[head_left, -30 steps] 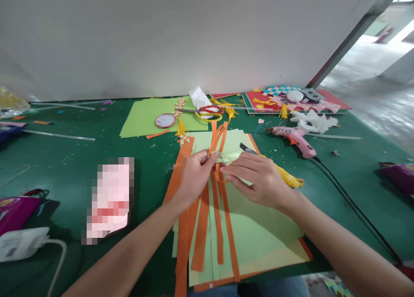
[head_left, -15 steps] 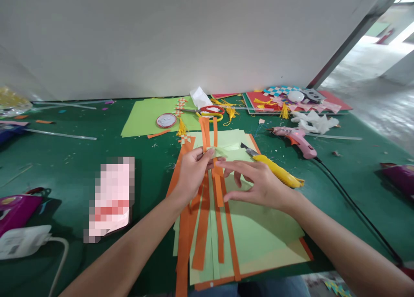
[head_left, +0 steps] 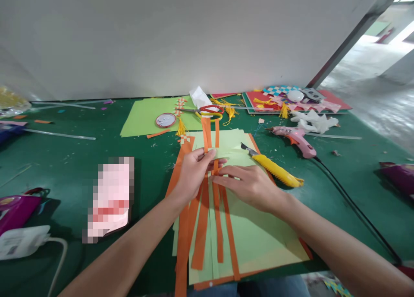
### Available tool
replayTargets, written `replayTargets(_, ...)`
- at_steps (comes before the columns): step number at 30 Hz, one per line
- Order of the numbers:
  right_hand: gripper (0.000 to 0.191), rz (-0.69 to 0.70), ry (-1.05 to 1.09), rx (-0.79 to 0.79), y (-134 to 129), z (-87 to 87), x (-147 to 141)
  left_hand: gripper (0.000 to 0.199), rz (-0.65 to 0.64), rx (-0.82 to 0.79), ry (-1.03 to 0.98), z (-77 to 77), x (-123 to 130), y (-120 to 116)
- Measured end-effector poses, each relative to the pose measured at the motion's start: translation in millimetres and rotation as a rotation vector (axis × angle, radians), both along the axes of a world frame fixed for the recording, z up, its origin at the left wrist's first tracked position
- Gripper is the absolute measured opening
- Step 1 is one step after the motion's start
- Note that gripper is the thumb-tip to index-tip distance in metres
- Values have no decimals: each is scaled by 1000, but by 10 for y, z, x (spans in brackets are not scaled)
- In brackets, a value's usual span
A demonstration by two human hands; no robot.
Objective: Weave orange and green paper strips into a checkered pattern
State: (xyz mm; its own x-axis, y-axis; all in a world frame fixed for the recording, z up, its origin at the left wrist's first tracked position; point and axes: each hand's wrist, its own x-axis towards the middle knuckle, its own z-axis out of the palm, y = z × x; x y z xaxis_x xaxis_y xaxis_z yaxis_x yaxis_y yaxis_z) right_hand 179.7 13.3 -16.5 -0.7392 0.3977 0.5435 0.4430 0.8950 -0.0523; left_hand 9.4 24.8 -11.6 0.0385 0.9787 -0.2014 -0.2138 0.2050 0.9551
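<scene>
My left hand (head_left: 191, 172) pinches a small bundle of orange paper strips (head_left: 206, 135) crossed by a pale green paper strip (head_left: 228, 151). The upper ends of the orange strips stick up past my thumb. My right hand (head_left: 250, 185) is closed at the lower part of the same bundle, thumb and forefinger on an orange strip just below my left fingertips; the exact contact is partly hidden. Under both hands lie light green paper sheets (head_left: 258, 236) with several loose orange strips (head_left: 201, 241) on top.
A yellow utility knife (head_left: 278, 169) lies right of my right hand. Farther right is a pink glue gun (head_left: 296, 140) with a black cord. Scissors (head_left: 210, 111), a round lid (head_left: 166, 120) and yellow tassels (head_left: 230, 111) lie behind. A blurred-out phone-like object (head_left: 111, 197) is at left.
My right hand has moved left and its spread fingers have closed on the orange strip below my left hand. My left hand keeps its pinch in nearly the same place.
</scene>
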Motion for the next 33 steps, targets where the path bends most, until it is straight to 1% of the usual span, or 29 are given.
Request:
replayTargets(3, 24, 5, 2, 8, 8, 12, -5, 29, -11, 6, 9, -20, 4, 1)
replayTargets(6, 24, 23, 38, 4, 5, 4, -16, 32, -7, 2, 32, -48, 7, 9)
replayTargets(8, 22, 29, 95, -45, -1, -13, -30, 34, 2, 20, 46, -60, 7, 14)
replayTargets(10, 18, 13, 174, -147, -8, -25, -52, 36, 3, 41, 50, -61, 6, 15)
replayTargets(13, 14, -91, 315, -387, -19, -5, -91, 37, -1, 59, 27, -46, 5, 7)
replayTargets(16, 17, -255, 451, -715, -20, 57, -119, 31, -6, 61, -7, -26, 7, -4)
replayTargets(17, 19, -285, 497, -847, -16, 76, -123, 28, -12, 59, -17, -21, 7, -7)
replayTargets(20, 26, -304, 645, -1170, 2, 104, -124, 25, 4, 70, -56, -19, 7, -9)
replayTargets(23, 33, -303, 711, -1360, 12, 88, -128, 25, 41, 86, -104, -24, 5, -5)
replayTargets(26, 37, -315, 662, -1452, 9, 69, -139, 27, 54, 65, -114, -16, 7, -4)
replayTargets(29, 39, -316, 587, -1465, 9, 60, -138, 26, 43, 63, -87, -3, 11, -16)
replayTargets(31, 39, -302, 580, -1471, 17, 55, -127, 29, 29, 94, -32, -1, 11, -28)
replayTargets(33, 39, -298, 592, -1490, 28, 52, -115, 36, 26, 133, 65, -4, 10, -39)
